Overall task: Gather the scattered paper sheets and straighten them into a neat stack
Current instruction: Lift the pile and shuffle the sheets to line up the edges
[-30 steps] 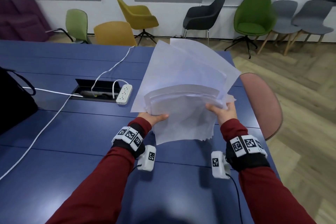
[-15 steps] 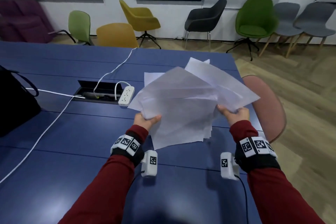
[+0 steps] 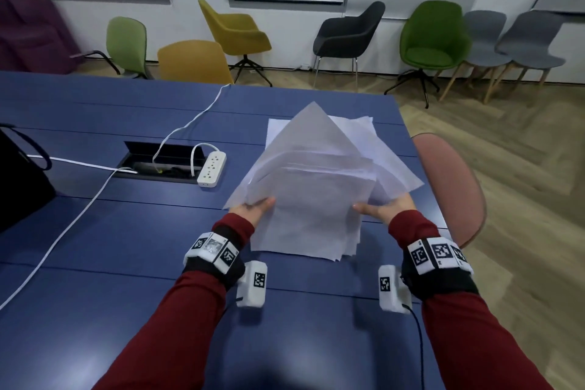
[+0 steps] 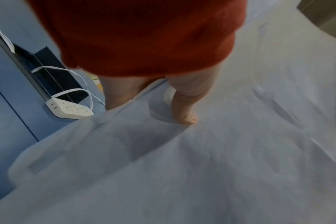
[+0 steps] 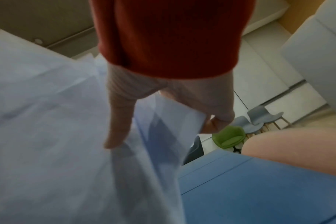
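Note:
A loose, uneven bundle of white paper sheets (image 3: 311, 196) is held tilted over the blue table (image 3: 95, 231), corners fanned out in different directions. My left hand (image 3: 253, 209) grips the bundle's left edge, thumb on top. In the left wrist view the thumb of that left hand (image 4: 184, 106) presses on the paper sheets (image 4: 201, 166). My right hand (image 3: 384, 210) grips the right edge, thumb on top. In the right wrist view the right hand (image 5: 125, 118) has its thumb over the paper sheets (image 5: 48, 136), with the other fingers underneath.
A white power strip (image 3: 212, 168) lies left of the papers beside an open cable hatch (image 3: 158, 165), white cables trailing over the table. A black bag (image 3: 19, 184) sits at the left edge. A pink chair (image 3: 449, 193) stands at the table's right edge; more chairs line the wall.
The bundle has come down from a raised, near-upright hold to a lower tilt closer to the table. The sheets have drawn closer together. Both hands kept their grip.

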The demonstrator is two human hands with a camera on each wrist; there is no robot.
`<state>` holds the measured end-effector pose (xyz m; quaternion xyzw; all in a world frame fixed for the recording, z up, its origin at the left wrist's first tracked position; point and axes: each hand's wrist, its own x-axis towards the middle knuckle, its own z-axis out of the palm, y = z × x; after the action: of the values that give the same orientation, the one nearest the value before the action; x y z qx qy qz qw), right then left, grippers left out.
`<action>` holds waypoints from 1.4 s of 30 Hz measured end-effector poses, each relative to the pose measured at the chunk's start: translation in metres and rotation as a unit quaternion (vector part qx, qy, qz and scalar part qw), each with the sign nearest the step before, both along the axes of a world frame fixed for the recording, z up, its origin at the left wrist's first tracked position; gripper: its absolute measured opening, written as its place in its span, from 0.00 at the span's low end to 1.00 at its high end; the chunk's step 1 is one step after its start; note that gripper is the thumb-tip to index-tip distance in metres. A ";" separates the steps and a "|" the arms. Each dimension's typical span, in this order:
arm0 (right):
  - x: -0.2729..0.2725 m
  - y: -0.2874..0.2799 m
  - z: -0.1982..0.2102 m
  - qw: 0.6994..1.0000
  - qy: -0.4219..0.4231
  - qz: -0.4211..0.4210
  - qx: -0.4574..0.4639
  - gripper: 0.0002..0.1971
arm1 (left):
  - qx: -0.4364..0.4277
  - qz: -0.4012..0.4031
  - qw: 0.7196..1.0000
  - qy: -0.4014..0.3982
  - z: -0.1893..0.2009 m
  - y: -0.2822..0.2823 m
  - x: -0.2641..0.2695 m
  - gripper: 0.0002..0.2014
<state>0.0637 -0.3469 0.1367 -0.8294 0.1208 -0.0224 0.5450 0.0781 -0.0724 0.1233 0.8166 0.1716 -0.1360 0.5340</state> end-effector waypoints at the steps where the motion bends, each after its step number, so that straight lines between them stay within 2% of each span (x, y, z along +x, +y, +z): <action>1: -0.001 -0.003 -0.001 0.999 0.032 0.008 -0.030 0.24 | 0.003 -0.011 1.000 -0.003 0.001 0.003 0.000 0.31; 3: 0.000 -0.005 -0.005 0.989 0.097 0.018 -0.111 0.30 | -0.021 -0.013 1.000 -0.008 0.003 0.007 -0.001 0.30; 4: 0.001 -0.006 -0.007 0.987 0.103 0.030 -0.117 0.34 | -0.026 -0.015 1.000 -0.006 0.002 0.008 -0.002 0.31; 6: -0.002 -0.005 -0.002 0.991 0.098 0.052 -0.075 0.41 | -0.009 -0.023 1.000 0.017 0.002 0.008 -0.005 0.31; 7: -0.004 -0.003 0.002 0.994 0.091 0.051 -0.039 0.37 | 0.001 -0.015 1.000 0.027 0.001 0.008 -0.006 0.31; 9: -0.010 -0.001 0.007 0.995 0.077 0.062 0.006 0.22 | -0.018 0.016 0.999 0.027 -0.002 0.009 -0.007 0.33; 10: -0.010 0.000 0.005 0.996 0.065 0.055 0.012 0.21 | -0.032 0.026 0.999 0.021 -0.002 0.008 -0.009 0.33; 13: -0.004 -0.004 -0.012 0.998 0.035 -0.019 0.042 0.34 | -0.072 0.075 0.995 -0.014 0.000 0.003 -0.010 0.28; 14: -0.005 -0.004 -0.012 0.998 0.035 -0.035 0.046 0.32 | -0.085 0.088 0.992 -0.027 -0.001 0.003 -0.010 0.27; 17: -0.008 -0.009 -0.013 0.996 0.020 -0.065 0.050 0.11 | -0.103 0.095 0.989 -0.039 -0.002 0.004 -0.011 0.21; 18: -0.008 -0.011 -0.011 0.996 -0.003 -0.072 0.056 0.09 | -0.103 0.097 0.989 -0.041 -0.002 0.004 -0.011 0.19; 20: -0.008 -0.014 -0.015 0.992 -0.027 -0.086 0.089 0.12 | -0.109 0.108 0.987 -0.051 -0.001 0.000 -0.012 0.17; 22: -0.010 -0.012 -0.017 0.989 0.011 -0.071 0.129 0.14 | -0.108 0.117 0.985 -0.068 0.001 -0.005 -0.015 0.18; 24: -0.012 -0.011 -0.022 0.978 0.048 0.005 0.203 0.22 | -0.113 0.129 0.982 -0.075 0.005 -0.008 -0.017 0.20; 25: -0.014 -0.012 -0.025 0.971 0.061 0.060 0.223 0.33 | -0.116 0.133 0.981 -0.078 0.007 -0.008 -0.017 0.21; 26: -0.015 -0.015 -0.030 0.968 0.078 0.111 0.212 0.47 | -0.118 0.142 0.980 -0.080 0.008 -0.008 -0.016 0.21; 27: -0.019 -0.017 -0.032 0.965 0.091 0.154 0.191 0.56 | -0.120 0.150 0.978 -0.078 0.008 -0.007 -0.014 0.21; 28: -0.023 -0.019 -0.033 0.964 0.099 0.198 0.148 0.58 | -0.123 0.164 0.975 -0.080 0.008 -0.006 -0.011 0.22; 29: -0.025 -0.019 -0.033 0.960 0.101 0.231 0.119 0.53 | -0.120 0.178 0.974 -0.079 0.010 -0.006 -0.011 0.23; 30: -0.024 -0.019 -0.032 0.962 0.089 0.241 0.090 0.43 | -0.123 0.190 0.970 -0.086 0.013 -0.006 -0.011 0.24; 31: -0.024 -0.015 -0.030 0.969 0.069 0.219 0.087 0.34 | -0.127 0.196 0.968 -0.091 0.015 -0.007 -0.010 0.25; 32: -0.024 -0.012 -0.029 0.976 0.046 0.182 0.109 0.30 | -0.131 0.201 0.966 -0.097 0.017 -0.009 -0.009 0.24; 33: -0.023 -0.013 -0.032 0.975 0.027 0.149 0.163 0.30 | -0.132 0.206 0.964 -0.101 0.020 -0.010 -0.008 0.24; 35: -0.021 -0.017 -0.042 0.936 0.003 0.117 0.331 0.34 | -0.134 0.214 0.961 -0.115 0.023 -0.011 -0.005 0.24; 37: -0.024 -0.019 -0.045 0.909 0.022 0.104 0.403 0.39 | -0.128 0.228 0.959 -0.113 0.030 -0.011 -0.005 0.25; 38: -0.026 -0.017 -0.043 0.915 0.037 0.111 0.387 0.33 | -0.136 0.232 0.956 -0.113 0.032 -0.012 -0.005 0.25; 40: -0.032 -0.009 -0.036 0.938 0.055 0.126 0.319 0.15 | -0.154 0.226 0.955 -0.114 0.036 -0.014 -0.005 0.26; 42: -0.032 0.000 -0.031 0.951 0.054 0.093 0.290 0.09 | -0.158 0.216 0.956 -0.119 0.042 -0.018 -0.006 0.26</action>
<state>0.0320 -0.3470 0.1055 -0.6434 0.0738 0.1090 0.7541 0.0726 -0.0907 0.1655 0.6756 0.2556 0.0553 0.6893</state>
